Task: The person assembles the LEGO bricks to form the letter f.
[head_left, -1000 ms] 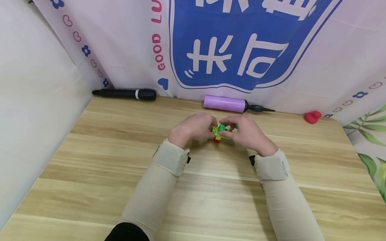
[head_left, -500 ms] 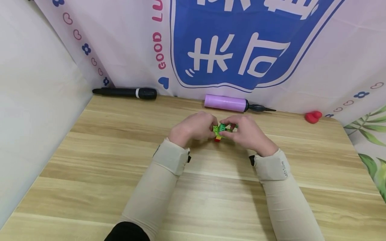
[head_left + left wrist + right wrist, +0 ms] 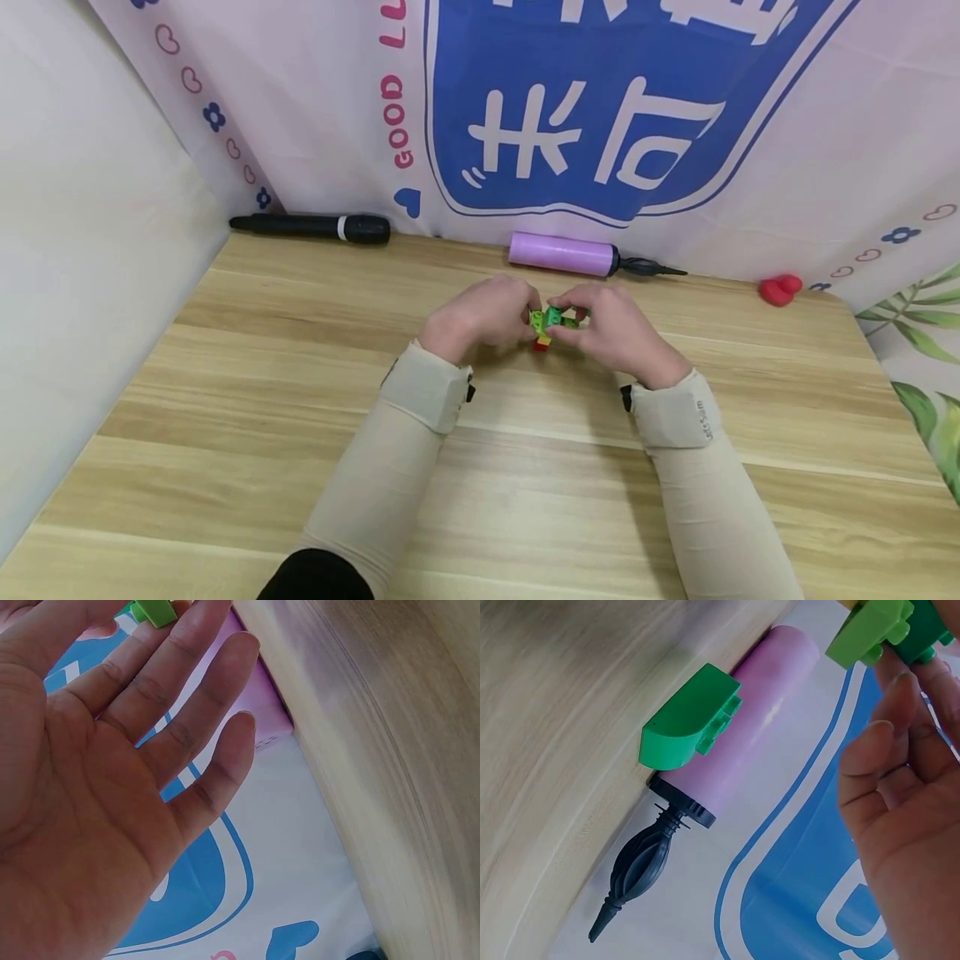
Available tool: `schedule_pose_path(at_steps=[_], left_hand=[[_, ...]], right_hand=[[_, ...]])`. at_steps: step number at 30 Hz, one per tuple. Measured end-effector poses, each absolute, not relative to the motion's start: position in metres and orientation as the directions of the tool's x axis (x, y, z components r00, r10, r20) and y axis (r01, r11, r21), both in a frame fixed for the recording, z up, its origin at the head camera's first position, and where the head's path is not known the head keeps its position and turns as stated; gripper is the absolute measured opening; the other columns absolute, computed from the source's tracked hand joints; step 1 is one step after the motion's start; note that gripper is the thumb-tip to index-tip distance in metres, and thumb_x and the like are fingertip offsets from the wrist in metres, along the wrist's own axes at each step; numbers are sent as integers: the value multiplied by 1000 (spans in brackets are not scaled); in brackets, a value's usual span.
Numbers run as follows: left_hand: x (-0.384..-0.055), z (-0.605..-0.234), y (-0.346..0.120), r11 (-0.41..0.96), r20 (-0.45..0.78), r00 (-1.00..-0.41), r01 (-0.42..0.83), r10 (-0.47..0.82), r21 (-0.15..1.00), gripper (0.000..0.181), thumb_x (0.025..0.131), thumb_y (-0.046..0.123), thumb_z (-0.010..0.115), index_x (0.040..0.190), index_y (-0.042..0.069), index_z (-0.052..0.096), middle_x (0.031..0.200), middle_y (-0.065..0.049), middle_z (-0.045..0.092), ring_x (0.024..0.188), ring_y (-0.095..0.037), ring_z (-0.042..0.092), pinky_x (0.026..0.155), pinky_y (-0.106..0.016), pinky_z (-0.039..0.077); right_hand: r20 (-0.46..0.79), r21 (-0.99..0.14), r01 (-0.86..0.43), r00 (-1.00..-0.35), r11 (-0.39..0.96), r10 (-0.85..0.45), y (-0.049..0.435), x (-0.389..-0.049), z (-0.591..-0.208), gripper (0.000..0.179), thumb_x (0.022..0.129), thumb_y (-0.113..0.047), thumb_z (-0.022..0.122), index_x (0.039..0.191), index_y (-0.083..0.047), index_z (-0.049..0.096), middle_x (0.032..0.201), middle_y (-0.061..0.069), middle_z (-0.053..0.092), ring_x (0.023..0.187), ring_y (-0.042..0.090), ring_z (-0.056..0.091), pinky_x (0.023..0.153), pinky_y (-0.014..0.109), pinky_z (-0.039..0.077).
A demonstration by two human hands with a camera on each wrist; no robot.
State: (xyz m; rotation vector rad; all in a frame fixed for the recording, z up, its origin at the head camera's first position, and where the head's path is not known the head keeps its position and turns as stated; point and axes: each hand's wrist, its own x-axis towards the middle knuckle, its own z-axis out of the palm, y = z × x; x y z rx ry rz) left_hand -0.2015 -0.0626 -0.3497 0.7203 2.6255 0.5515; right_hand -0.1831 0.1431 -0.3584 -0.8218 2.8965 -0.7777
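Toy building bricks are between both hands at the back middle of the table. My left hand pinches a light green brick between thumb and fingertips; its other fingers are extended in the left wrist view. From the other side, my right hand pinches a darker green brick close against the light green one. Below them shows a red brick with yellow above it. In the right wrist view, a green brick with a rounded end appears in front of the purple pump, apart from the right fingers.
Behind the hands, a purple hand pump with a black nozzle lies along the table's back edge. A black stick-shaped object lies at back left, a small red object at back right. A printed cloth hangs behind the wooden table.
Both hands keep their grip on the bricks in nearly the same place. The brick group has turned slightly between the fingers, and the head view has shifted a little.
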Motion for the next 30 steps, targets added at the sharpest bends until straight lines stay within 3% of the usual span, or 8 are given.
schedule_pose_path(at_steps=[19,25,27,30], left_hand=[[-201,-349,-65,793,-239,-802,405,547,456,19,99,21,75,117,15,76,94,0,71,90,-18,62,86,-34,51],[-200,-347,-64,802,-258,-808,380,530,461,27,99,22,76,125,13,75,102,1,71,98,-18,63,95,-36,52],[-199,-346,-63,807,-273,-808,365,522,464,29,100,22,76,127,13,74,104,1,71,99,-19,64,95,-36,52],[-199,-346,-62,812,-284,-808,358,517,460,31,100,22,75,129,13,73,105,1,71,99,-18,64,95,-36,52]], right_hand=[[90,-500,-482,-856,720,-510,143,-189,-364,32,88,-21,88,116,-10,80,112,5,80,87,21,65,78,36,50],[35,-542,-387,-897,746,-440,166,-192,-355,43,99,-37,77,134,-12,72,125,8,75,100,26,67,82,43,54],[35,-516,-341,-925,786,-379,177,-192,-354,48,103,-35,71,144,-10,64,137,15,69,106,32,67,86,50,55],[-19,-421,-296,-942,857,-335,186,-195,-360,54,106,-27,66,156,-12,52,153,22,56,125,42,62,102,61,51]])
